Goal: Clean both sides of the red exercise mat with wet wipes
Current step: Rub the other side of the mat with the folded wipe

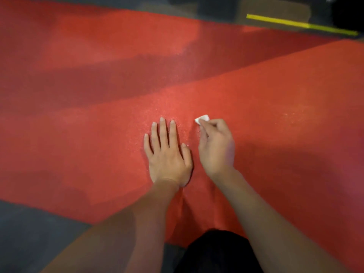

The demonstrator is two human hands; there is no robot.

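The red exercise mat [98, 134] fills most of the view, lying on a dark floor, with one part folded over another along a diagonal edge. My left hand [167, 154] lies flat on the mat with fingers straight and spread. Just to its right, my right hand [215, 146] has its fingers curled and pinches a small folded white wet wipe [202, 119] against the mat. Wet speckles glisten on the mat around both hands.
Dark grey floor [29, 243] shows at the lower left and along the top. A yellow tape line [301, 24] runs across the floor at the upper right. My dark-clothed knee [216, 253] is at the bottom centre, by the mat's near edge.
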